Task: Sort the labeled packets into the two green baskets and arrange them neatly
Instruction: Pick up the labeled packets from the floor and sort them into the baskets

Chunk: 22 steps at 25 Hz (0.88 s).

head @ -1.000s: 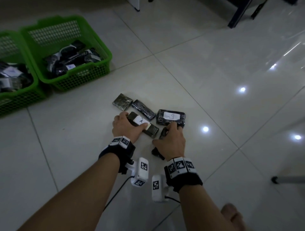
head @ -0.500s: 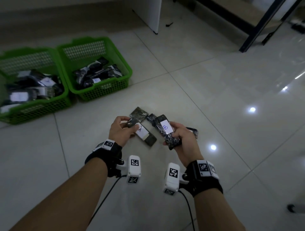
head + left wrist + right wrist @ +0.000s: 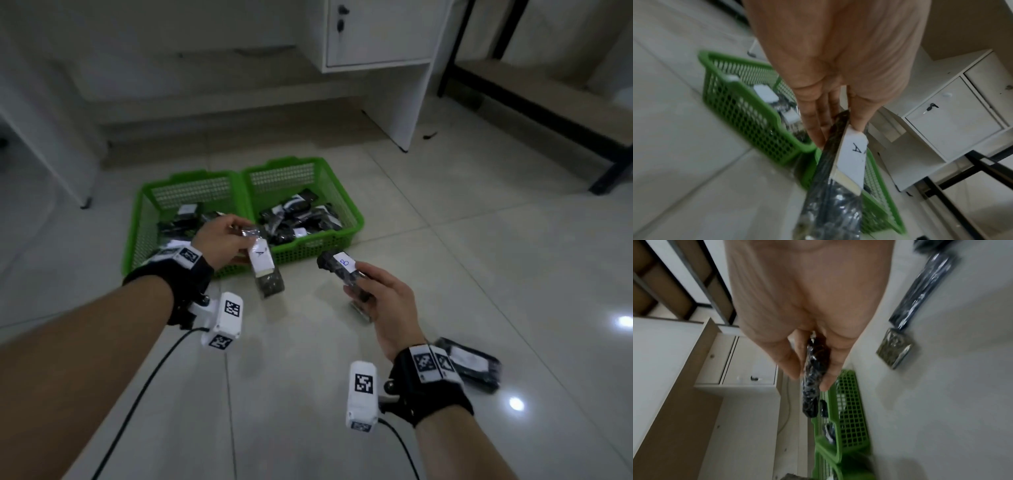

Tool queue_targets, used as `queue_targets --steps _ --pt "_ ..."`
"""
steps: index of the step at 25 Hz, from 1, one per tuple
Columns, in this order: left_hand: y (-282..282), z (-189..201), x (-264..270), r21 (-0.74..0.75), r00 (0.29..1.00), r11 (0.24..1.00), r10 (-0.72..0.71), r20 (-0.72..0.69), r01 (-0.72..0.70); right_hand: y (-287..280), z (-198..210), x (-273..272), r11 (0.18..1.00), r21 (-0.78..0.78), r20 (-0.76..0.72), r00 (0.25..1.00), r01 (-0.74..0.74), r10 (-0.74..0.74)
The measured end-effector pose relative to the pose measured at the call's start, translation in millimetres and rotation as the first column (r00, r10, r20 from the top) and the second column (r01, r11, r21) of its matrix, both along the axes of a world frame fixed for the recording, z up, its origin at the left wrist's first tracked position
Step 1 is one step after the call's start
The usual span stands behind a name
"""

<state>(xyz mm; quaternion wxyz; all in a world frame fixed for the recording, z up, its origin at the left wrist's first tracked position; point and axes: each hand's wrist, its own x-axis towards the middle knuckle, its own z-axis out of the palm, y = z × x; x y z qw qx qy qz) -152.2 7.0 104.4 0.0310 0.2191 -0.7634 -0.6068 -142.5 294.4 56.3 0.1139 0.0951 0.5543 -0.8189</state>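
Observation:
My left hand (image 3: 222,238) pinches the top end of a dark packet labelled A (image 3: 263,265), which hangs in front of the left green basket (image 3: 202,176). The left wrist view shows the thumb and fingers clamped on that A packet (image 3: 852,160). My right hand (image 3: 380,298) grips a dark packet labelled B (image 3: 337,269) in the air, just short of the right green basket (image 3: 356,221). That B packet (image 3: 813,374) shows edge-on in the right wrist view. Both baskets hold several dark packets with white labels.
A loose packet (image 3: 476,365) lies on the tile floor by my right wrist, and two more (image 3: 920,288) (image 3: 894,348) show in the right wrist view. A white cabinet (image 3: 376,34) stands behind the baskets, a black-framed shelf (image 3: 548,113) at right.
Both hands have lifted their packets off the floor and carried them forward to the baskets. The view has tilted up, so the baskets now sit in the middle.

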Motion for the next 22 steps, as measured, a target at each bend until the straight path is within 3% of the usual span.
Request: queue_targets --steps 2,5,9,11,13,14,16,17,18,19,21,22 --pt "-42.9 3.9 1.7 -0.122 0.998 0.991 0.059 -0.013 -0.06 -33.9 1.4 -16.2 0.987 0.152 -0.094 0.993 -0.049 0.064" --pt "-88.7 -12.9 7.0 -0.213 0.972 0.95 0.207 -0.115 -0.228 -91.5 6.1 -45.7 0.901 0.425 -0.234 0.951 -0.086 0.201" --pt "-115.6 -44.3 7.4 -0.293 0.87 0.826 0.409 -0.277 -0.482 -153.4 -0.3 -85.1 0.679 0.729 -0.373 0.879 0.08 0.297" --pt "-128.5 -56.7 4.2 -0.356 0.824 0.749 0.456 -0.336 -0.559 -173.1 -6.2 -101.6 0.611 0.784 -0.38 0.863 0.11 0.333" --pt "-136.8 -71.2 2.6 -0.411 0.822 0.712 0.477 -0.31 -0.569 -190.1 -16.8 -114.7 0.535 0.844 -0.316 0.835 0.031 0.451" --pt "-135.8 -77.7 3.1 -0.47 0.836 0.693 0.486 -0.255 -0.546 -195.2 -23.9 -117.7 0.431 0.902 -0.239 0.811 -0.018 0.534" --pt "-127.1 -88.3 4.0 -0.588 0.886 0.693 0.455 -0.093 -0.418 -199.8 -42.3 -120.6 0.106 0.994 -0.055 0.751 -0.02 0.658" --pt "-121.7 -92.3 5.4 -0.637 0.911 0.694 0.412 -0.03 -0.335 -199.2 -50.5 -120.3 -0.019 1.0 0.009 0.734 0.006 0.679" --pt "-117.2 -94.5 6.8 -0.703 0.935 0.668 0.354 0.014 -0.243 -197.9 -56.0 -119.9 -0.086 0.996 0.04 0.723 0.027 0.69" --pt "-111.9 -95.8 8.3 -0.779 0.958 0.61 0.283 0.045 -0.144 -195.6 -59.2 -118.8 -0.091 0.994 0.024 0.713 0.055 0.701" --pt "-104.0 -99.8 6.3 -0.868 0.988 0.495 0.117 0.102 0.031 -192.4 -59.8 -116.6 0.034 0.991 -0.115 0.685 0.13 0.719" --pt "-98.8 -98.6 4.0 -0.869 0.989 0.486 0.065 0.136 0.087 -190.9 -58.0 -115.9 0.071 0.984 -0.161 0.653 0.162 0.74"
